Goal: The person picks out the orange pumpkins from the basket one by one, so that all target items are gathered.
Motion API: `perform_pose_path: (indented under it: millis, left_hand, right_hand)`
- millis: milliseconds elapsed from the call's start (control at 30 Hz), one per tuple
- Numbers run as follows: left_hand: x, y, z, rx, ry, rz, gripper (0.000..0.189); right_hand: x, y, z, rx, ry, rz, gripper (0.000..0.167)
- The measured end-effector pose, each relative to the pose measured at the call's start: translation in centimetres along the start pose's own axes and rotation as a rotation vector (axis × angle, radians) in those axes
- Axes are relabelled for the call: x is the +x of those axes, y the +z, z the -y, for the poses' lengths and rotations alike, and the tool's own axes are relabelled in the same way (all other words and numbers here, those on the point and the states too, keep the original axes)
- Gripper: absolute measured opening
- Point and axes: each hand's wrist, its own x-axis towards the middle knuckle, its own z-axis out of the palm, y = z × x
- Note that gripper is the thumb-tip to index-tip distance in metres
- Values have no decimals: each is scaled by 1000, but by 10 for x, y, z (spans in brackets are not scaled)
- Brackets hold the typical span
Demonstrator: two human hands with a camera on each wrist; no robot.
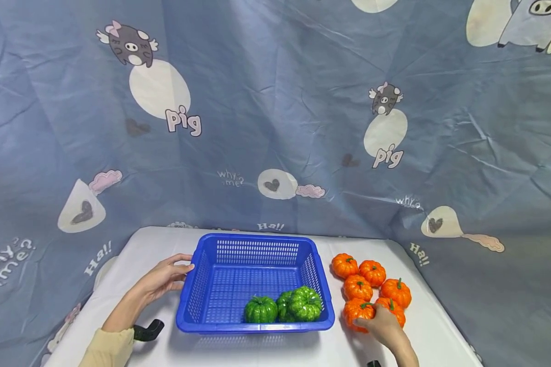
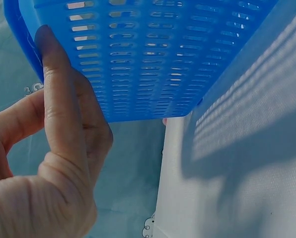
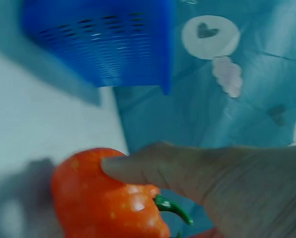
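Observation:
A blue plastic basket (image 1: pixel 254 326) with slotted walls stands on the white table. Three glossy green mini pumpkins (image 1: pixel 260 310) lie inside it, at the front right. At its left side my left hand (image 1: pixel 165 278) holds the rim, with a fingertip over the edge and other fingers by the outer wall (image 2: pixel 138 54). To the right of the basket, my right hand (image 1: pixel 385 326) grips an orange mini pumpkin (image 1: pixel 355 312) with a green stem. In the right wrist view the thumb (image 3: pixel 133 168) presses on this pumpkin; the other fingers are mostly hidden.
Several more orange pumpkins (image 1: pixel 357 288) cluster behind and beside my right hand, close together. The white table (image 1: pixel 156 239) ends at a blue-grey cloth (image 1: pixel 275 127) printed with pigs, hanging at the back and sides. Black wrist gear (image 1: pixel 149 330) juts out beside my left wrist.

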Motion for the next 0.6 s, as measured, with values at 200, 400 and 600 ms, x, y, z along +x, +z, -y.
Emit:
perform_pose_path:
  millis: [200, 400, 600]
  left_hand:
    - [1, -1, 0, -8, -1, 6, 58]
    - [2, 2, 1, 29, -1, -11, 58]
    - [-6, 3, -1, 284, 50, -38, 60]
  right_hand:
    - [2, 8, -4, 13, 47, -61, 71]
    - [-1, 9, -5, -39, 69, -67, 73]
    - [-7, 3, -3, -95, 74, -100, 92]
